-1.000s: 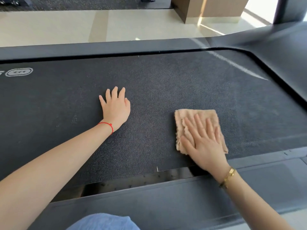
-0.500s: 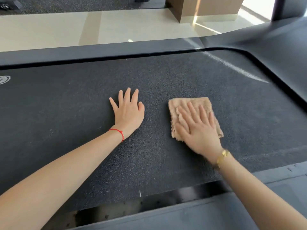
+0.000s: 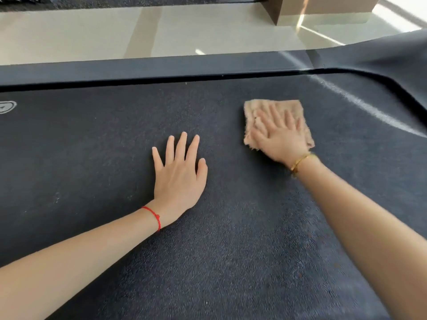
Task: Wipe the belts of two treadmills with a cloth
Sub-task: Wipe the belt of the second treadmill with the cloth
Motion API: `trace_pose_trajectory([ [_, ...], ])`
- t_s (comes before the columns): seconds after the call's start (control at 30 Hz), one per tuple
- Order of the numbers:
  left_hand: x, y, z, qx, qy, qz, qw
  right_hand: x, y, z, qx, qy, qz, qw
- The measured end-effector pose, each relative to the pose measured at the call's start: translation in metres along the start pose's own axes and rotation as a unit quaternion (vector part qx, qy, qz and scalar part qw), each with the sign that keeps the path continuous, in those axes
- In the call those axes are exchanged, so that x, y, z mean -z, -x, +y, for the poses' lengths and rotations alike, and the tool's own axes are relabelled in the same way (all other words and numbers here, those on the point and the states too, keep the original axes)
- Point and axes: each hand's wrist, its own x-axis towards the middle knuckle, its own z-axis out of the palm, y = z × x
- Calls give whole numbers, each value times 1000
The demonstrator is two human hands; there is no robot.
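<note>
A dark textured treadmill belt [image 3: 231, 239] fills most of the view. A folded tan cloth [image 3: 286, 107] lies on the belt at the upper right. My right hand [image 3: 280, 135] presses flat on the cloth with straight, spread fingers and covers its near half. My left hand [image 3: 179, 174] rests flat on the bare belt to the left of the cloth, fingers straight, apart from it. A red string circles the left wrist and a gold bracelet the right.
The treadmill's dark side rail [image 3: 161, 68] runs along the belt's far edge, curving into the motor cover [image 3: 392, 65] at the right. Beyond lies a pale tiled floor [image 3: 92, 33] with a brown block [image 3: 323, 8]. A white logo [image 3: 7, 107] marks the belt's left.
My right hand has slid the cloth away from me across the belt, toward the far rail. The left hand has stayed flat on the belt, and the view has moved forward over it.
</note>
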Motion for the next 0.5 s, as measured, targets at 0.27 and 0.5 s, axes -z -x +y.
trace_pose_trajectory([
  [0.27,3,-4,3,6,-14,-2,1000,0,-89,-69,16,-14,-30,999],
  [0.5,2,-7,-1,12,-5,3,1000,-6,-96,-92,106,19,-43,993],
])
